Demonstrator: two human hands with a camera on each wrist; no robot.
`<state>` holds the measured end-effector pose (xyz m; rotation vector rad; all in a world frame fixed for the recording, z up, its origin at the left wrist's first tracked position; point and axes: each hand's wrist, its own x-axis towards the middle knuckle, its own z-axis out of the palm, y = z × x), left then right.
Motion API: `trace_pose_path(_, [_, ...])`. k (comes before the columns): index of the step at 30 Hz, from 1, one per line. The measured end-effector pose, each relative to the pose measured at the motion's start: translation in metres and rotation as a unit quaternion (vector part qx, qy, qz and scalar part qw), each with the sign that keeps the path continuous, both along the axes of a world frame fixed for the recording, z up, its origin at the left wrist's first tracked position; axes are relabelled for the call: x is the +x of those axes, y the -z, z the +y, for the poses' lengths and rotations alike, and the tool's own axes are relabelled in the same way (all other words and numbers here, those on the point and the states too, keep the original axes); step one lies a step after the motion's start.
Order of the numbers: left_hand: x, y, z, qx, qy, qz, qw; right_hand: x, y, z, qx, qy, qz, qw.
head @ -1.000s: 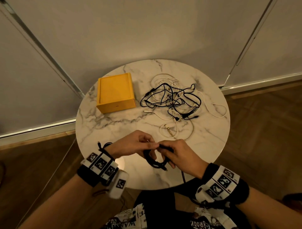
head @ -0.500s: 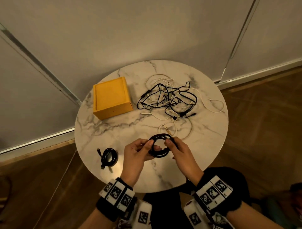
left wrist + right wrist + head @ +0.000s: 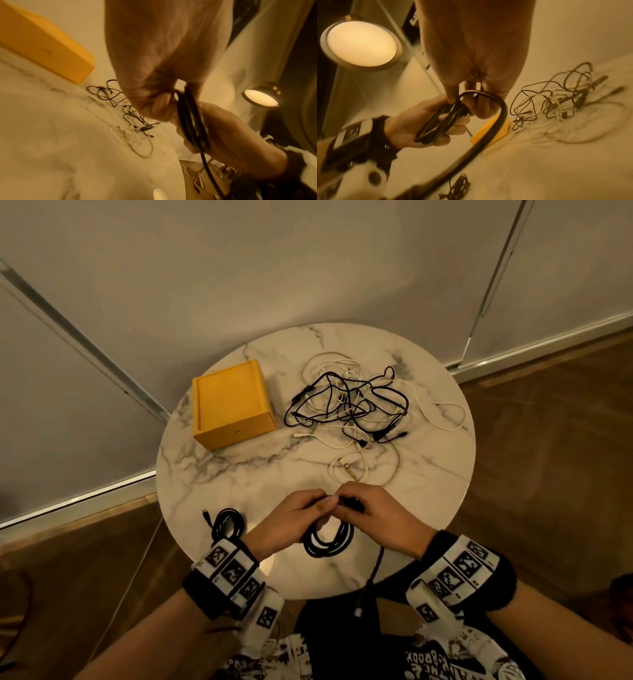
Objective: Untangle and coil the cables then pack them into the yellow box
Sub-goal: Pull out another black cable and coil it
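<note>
A black cable [image 3: 329,542], wound into a few loops, hangs between the two hands over the near edge of the round marble table [image 3: 239,474]. The left hand [image 3: 291,522] has its fingers and thumb curled round the top of the loops, and the right hand [image 3: 380,518] pinches the same bundle from the other side, so the fingertips of both meet above the coil. One loose end of this cable [image 3: 371,573] trails down past the table's edge toward the person's lap.

Left of the held coil, near the left wrist, a second black cable [image 3: 227,523] lies already coiled on the table. Beyond the hands, toward the far side of the table, a tangle of black and white cables [image 3: 352,409] is spread out, with a white loop [image 3: 363,467] closest to the hands. The yellow box [image 3: 229,402] sits to the left of that tangle, just beside it but apart from it.

In the wrist views a round glowing lamp [image 3: 360,45] shows past the hands.
</note>
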<state>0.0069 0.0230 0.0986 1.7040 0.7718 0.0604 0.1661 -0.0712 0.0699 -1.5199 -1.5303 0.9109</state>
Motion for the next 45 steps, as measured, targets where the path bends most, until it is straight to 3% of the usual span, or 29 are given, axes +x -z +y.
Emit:
trace_pose_path(4, [0.011,0.003,-0.005,0.092,-0.076,-0.055,0.991,-0.007,0.0,0.001,-0.023,0.08,0.173,0.981])
trace_pose_path(6, [0.014,0.006,-0.007,0.079,-0.121,-0.072,0.987,-0.011,0.003,0.001,-0.042,0.115,0.255,0.959])
trace_pose_path(8, [0.015,0.007,-0.007,0.069,-0.174,-0.082,0.979,-0.013,0.006,-0.003,-0.056,0.146,0.287,0.945])
trace_pose_path(11, [0.015,0.005,0.0,0.018,-0.268,-0.122,0.956,-0.016,0.011,-0.011,-0.071,0.128,0.339,0.929])
trace_pose_path(16, [0.013,0.008,-0.008,0.008,-0.3,-0.152,0.942,-0.019,0.008,-0.02,-0.108,0.084,0.321,0.937])
trace_pose_path(22, [0.008,0.012,-0.015,-0.044,-0.314,-0.161,0.935,-0.001,0.0,-0.021,-0.151,0.092,0.472,0.864])
trace_pose_path(26, [0.007,0.013,-0.018,-0.064,-0.335,-0.174,0.924,0.007,0.006,-0.019,-0.107,0.141,0.407,0.896])
trace_pose_path(28, [0.009,0.013,-0.02,-0.065,-0.334,-0.171,0.925,0.004,0.009,-0.016,-0.069,0.193,0.392,0.897])
trace_pose_path(30, [0.012,0.013,-0.024,-0.032,-0.316,-0.151,0.936,0.001,0.012,-0.013,-0.034,0.241,0.424,0.872])
trace_pose_path(32, [0.016,0.011,-0.029,-0.017,-0.309,-0.14,0.941,-0.002,0.012,-0.01,-0.026,0.268,0.495,0.826])
trace_pose_path(35, [0.022,0.007,-0.034,-0.037,-0.339,-0.137,0.93,-0.012,0.01,-0.007,-0.081,0.265,0.622,0.732])
trace_pose_path(37, [0.026,0.003,-0.036,-0.044,-0.349,-0.151,0.924,-0.02,0.011,-0.009,-0.117,0.242,0.659,0.702])
trace_pose_path(39, [0.027,-0.003,-0.036,-0.035,-0.35,-0.159,0.923,-0.025,0.012,-0.011,-0.13,0.22,0.662,0.705])
trace_pose_path(43, [0.022,-0.008,-0.039,-0.016,-0.341,-0.165,0.925,-0.022,0.013,-0.009,-0.157,0.199,0.616,0.745])
trace_pose_path(45, [0.021,-0.007,-0.039,-0.019,-0.339,-0.15,0.929,-0.028,0.008,-0.007,-0.19,0.207,0.544,0.791])
